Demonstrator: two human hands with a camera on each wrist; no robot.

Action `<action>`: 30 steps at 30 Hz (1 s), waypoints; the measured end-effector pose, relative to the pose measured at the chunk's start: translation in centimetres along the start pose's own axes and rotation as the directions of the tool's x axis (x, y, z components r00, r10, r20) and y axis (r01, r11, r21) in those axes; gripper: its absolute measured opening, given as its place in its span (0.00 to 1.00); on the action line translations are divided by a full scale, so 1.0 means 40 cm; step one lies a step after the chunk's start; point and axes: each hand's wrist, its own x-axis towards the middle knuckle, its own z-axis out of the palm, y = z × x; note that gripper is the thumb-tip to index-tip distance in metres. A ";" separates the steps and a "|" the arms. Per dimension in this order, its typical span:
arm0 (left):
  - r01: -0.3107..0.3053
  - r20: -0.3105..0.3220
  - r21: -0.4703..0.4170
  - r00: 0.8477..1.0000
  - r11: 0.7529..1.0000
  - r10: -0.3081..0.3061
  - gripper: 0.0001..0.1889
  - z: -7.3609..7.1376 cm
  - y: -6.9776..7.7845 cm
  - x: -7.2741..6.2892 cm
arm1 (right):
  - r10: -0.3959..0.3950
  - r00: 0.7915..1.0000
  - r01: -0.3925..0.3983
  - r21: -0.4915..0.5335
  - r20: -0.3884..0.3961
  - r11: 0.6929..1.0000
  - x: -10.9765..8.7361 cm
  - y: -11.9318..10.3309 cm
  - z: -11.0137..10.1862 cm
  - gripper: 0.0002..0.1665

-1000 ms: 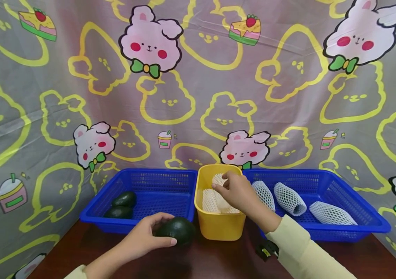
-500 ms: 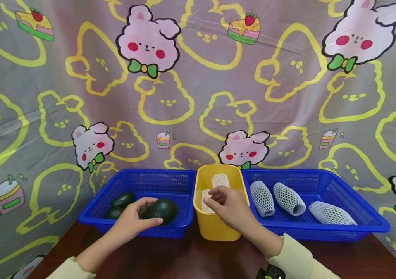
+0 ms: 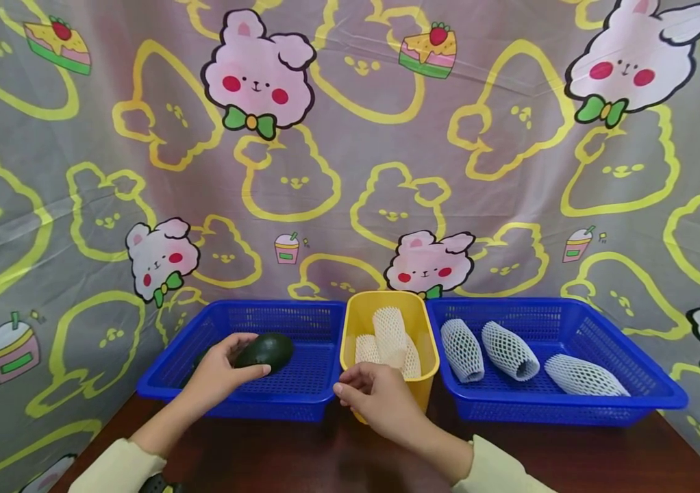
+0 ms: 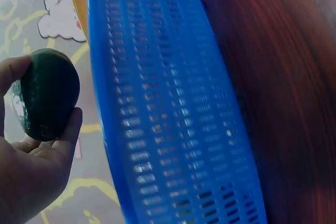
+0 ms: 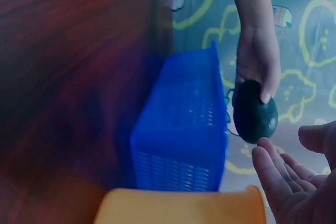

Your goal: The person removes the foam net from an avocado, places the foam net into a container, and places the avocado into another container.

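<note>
My left hand (image 3: 217,366) grips a dark green avocado (image 3: 266,351) over the left blue basket (image 3: 288,315), thumb on its near side. In the left wrist view the same avocado (image 4: 50,95) sits between thumb and fingers, above the basket's rim. Another avocado (image 3: 201,356) in that basket is mostly hidden behind this hand. My right hand (image 3: 381,397) holds nothing, its fingers loosely bent, in front of the yellow bin (image 3: 421,394). Inside the bin lie several cream foam net sleeves (image 3: 389,332). The right wrist view shows the right hand (image 5: 299,187) with fingers apart.
To the right of the bin stands another blue basket (image 3: 547,411). Three white foam net sleeves lie in it: one upright-looking (image 3: 462,350), a slanted sleeve (image 3: 513,352) with a dark end, and a third sleeve (image 3: 584,375). A patterned curtain (image 3: 350,137) hangs behind the brown table (image 3: 301,452).
My left hand has carried the avocado left and away from me, from the table's front to over the left basket. My right hand has drawn back out of the yellow bin, towards me and left.
</note>
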 end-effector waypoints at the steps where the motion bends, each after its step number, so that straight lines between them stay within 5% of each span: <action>1: 0.008 -0.005 0.005 1.000 1.000 -0.008 0.33 -0.003 -0.005 0.003 | 0.009 1.000 -0.009 0.012 0.008 1.000 -0.001 0.004 0.008 0.10; 11: 0.011 -0.026 0.083 1.000 0.997 -0.009 0.36 -0.023 -0.049 0.031 | 0.124 0.990 -0.130 0.095 0.066 0.987 -0.009 0.039 0.066 0.08; 24: 0.015 -0.034 0.182 0.999 0.983 -0.008 0.35 -0.028 -0.099 0.066 | 0.262 0.961 -0.275 0.263 0.085 0.925 0.000 0.083 0.127 0.09; 30: 0.031 -0.015 0.233 0.999 0.972 -0.029 0.36 -0.029 -0.115 0.081 | 0.327 0.941 -0.336 0.358 0.086 0.871 0.006 0.097 0.142 0.13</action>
